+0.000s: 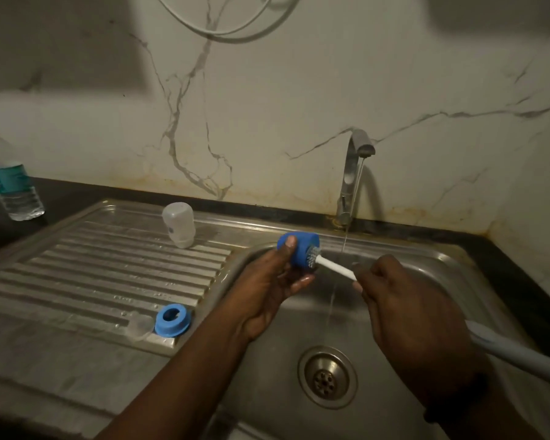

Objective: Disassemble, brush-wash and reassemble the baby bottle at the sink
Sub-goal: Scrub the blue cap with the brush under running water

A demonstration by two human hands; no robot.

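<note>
**sinkwatcher:** ok so what's going on at the sink right now?

**bottle_dad:** Left hand (267, 281) is wrapped around a blue cap (299, 249), thumb on top, holding it over the left edge of the sink basin (442, 281). The cap's open end faces right. Right hand (404, 306) has its fingers curled around the white handle of a bottle brush (334, 268), and the bristle end is poked inside the cap.

**sinkwatcher:** water on?

**bottle_dad:** Yep, a thin stream drops from the tap (353, 173) and passes just behind the brush handle, between the two hands, down toward the drain (327, 377).

**sinkwatcher:** where's the rest of the bottle?

**bottle_dad:** All on the ribbed steel drainboard (77, 281) to the left. The clear bottle body (179, 224) stands upside down near the back. The blue collar ring (173, 319) lies flat at the front edge, with the clear teat (139, 326) touching it on the left. Droplets sit around them.

**sinkwatcher:** anything else around?

**bottle_dad:** A plastic water bottle (8, 179) stands on the dark worktop (61, 195) far left. A white hose-like thing (521, 354) crosses the basin's right side, can't tell what it is. A white cable (232, 23) loops on the marble wall.
</note>
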